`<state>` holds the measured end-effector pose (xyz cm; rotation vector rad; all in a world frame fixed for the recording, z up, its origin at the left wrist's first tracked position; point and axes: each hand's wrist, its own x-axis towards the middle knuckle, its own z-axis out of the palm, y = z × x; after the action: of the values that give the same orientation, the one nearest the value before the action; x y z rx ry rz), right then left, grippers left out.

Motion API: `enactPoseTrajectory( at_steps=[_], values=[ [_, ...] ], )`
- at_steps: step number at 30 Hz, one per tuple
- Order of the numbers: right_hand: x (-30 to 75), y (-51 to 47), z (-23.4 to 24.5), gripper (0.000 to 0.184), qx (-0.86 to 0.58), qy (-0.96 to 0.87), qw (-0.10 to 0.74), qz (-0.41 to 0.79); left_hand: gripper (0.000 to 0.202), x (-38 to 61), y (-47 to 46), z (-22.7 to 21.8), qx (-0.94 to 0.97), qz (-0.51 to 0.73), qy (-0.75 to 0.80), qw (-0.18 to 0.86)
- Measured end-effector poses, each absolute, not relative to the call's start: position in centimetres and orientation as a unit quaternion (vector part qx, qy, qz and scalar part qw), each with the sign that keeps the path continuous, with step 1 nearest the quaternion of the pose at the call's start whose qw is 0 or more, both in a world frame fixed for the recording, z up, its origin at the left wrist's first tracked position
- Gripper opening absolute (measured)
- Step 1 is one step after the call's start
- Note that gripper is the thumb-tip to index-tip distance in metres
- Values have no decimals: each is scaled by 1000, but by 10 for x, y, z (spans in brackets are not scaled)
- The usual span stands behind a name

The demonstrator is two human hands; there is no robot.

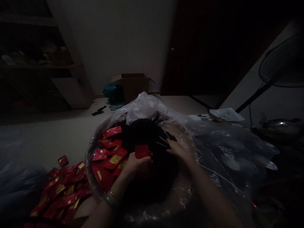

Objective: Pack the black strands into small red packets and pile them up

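Observation:
My left hand (137, 164) is closed around a small red packet (142, 151), held upright over a dark heap. In my right hand (177, 150) is a pair of metal tongs (162, 141), two thin shiny prongs pointing left into the heap. The black, loose, leaf-like material (144, 129) fills the middle of a round container (89, 158) lined with clear plastic. Several red packets with gold labels (116, 158) lie along its left side, near my left wrist. Dim light hides the lower part of the heap and the inside of the held packet.
More red packets (64, 190) are piled on the left, outside the container. Clear plastic sheeting (228, 155) spreads to the right. Behind stand a cardboard box (135, 85) and a green bag (113, 92). A fan (282, 63) is at the far right.

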<state>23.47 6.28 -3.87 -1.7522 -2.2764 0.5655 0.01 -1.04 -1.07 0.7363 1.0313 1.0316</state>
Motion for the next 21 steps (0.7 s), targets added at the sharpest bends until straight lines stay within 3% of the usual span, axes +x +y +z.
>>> enactPoseTrajectory(
  at_steps=[4, 8, 13, 21],
  values=[
    [233, 66, -20, 38, -581, -771, 141, 221, 49, -1, -10, -12, 339, 463, 458, 679],
    [227, 53, 12, 45, -530, -758, 216, 314, 42, 0, -11, -13, 380, 456, 468, 655],
    [199, 21, 39, 47, -436, -800, 178, 371, 33, 4, -12, -18, 421, 432, 481, 636],
    [179, 10, 45, 25, -429, -823, 177, 328, 38, 5, -10, -25, 451, 435, 443, 641]
  ],
)
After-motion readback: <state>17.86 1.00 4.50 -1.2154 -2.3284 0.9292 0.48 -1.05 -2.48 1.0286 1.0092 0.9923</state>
